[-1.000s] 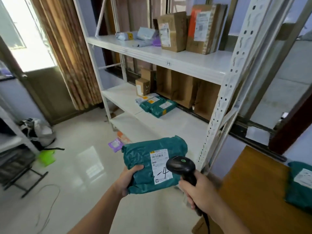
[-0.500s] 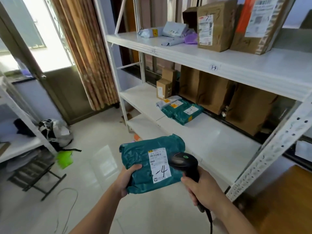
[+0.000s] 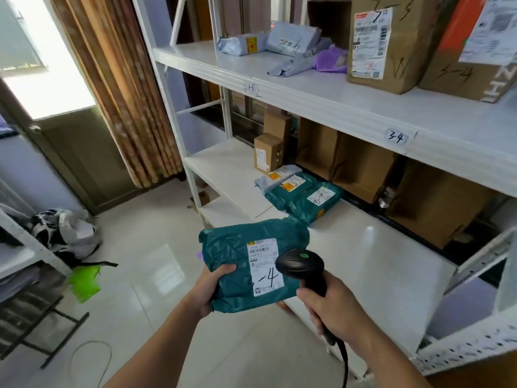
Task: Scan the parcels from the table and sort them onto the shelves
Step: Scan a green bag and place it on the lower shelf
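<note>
- Teal plastic wraps the parcel [image 3: 246, 264], which sits low in the view at about 6 o'clock, held in the air in front of the white shelving
- its white shipping label [image 3: 265, 266] faces up, with a barcode near the top and a handwritten "-4" lower down
- the left hand [image 3: 208, 289] grips the parcel's near left edge, thumb curled over the top face and fingers wrapped underneath
- the right hand [image 3: 331, 312], at about 5 o'clock, has its fingers clamped round the handle of a black barcode scanner [image 3: 303, 268]
- the scanner's head lies over the right edge of the label, a small green light on its top, and its cable hangs down from the handle base
- the middle shelf [image 3: 372, 264] spreads from the centre out toward 3 o'clock; more teal parcels [image 3: 305, 196] lie on it just beyond the held one, with a pale grey mailer at their far end
- small brown cartons [image 3: 268, 152] stand behind those, and larger cardboard boxes line the back of the shelf toward 3 o'clock
- the upper shelf [image 3: 335, 107], at 1 o'clock, carries a tag [image 3: 396, 137] reading "3-4" on its front edge
- grey and purple mailers [image 3: 291, 49] and tall cartons [image 3: 389, 40] rest on that upper shelf at 12 to 2 o'clock
- brown curtains [image 3: 117, 88] hang at 10 o'clock beside a bright window
</note>
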`<action>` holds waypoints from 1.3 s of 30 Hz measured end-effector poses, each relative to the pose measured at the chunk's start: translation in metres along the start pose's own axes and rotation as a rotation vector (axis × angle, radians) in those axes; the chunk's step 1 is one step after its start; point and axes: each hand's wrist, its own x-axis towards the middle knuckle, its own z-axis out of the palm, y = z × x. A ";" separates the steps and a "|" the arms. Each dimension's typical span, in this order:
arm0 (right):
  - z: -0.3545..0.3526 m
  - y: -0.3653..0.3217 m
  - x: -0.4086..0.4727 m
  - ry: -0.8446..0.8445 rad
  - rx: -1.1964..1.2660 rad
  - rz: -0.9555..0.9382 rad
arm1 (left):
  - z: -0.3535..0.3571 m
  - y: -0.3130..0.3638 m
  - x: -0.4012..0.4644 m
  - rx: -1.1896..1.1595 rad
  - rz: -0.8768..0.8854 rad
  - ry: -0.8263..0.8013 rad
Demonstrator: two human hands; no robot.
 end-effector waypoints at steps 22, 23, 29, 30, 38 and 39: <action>-0.038 0.006 0.093 0.529 0.177 0.302 | 0.139 0.046 0.263 0.289 -0.091 -0.315; -0.045 0.009 0.096 0.535 0.177 0.309 | 0.149 0.044 0.271 0.296 -0.099 -0.317; -0.077 0.031 0.113 0.595 0.201 0.344 | 0.191 0.025 0.326 0.278 -0.192 -0.267; -0.080 0.034 0.115 0.601 0.206 0.352 | 0.198 0.024 0.334 0.273 -0.202 -0.266; -0.100 0.049 0.135 0.643 0.232 0.407 | 0.250 0.028 0.394 0.368 -0.246 -0.224; -0.101 0.051 0.139 0.652 0.235 0.411 | 0.258 0.029 0.403 0.382 -0.234 -0.208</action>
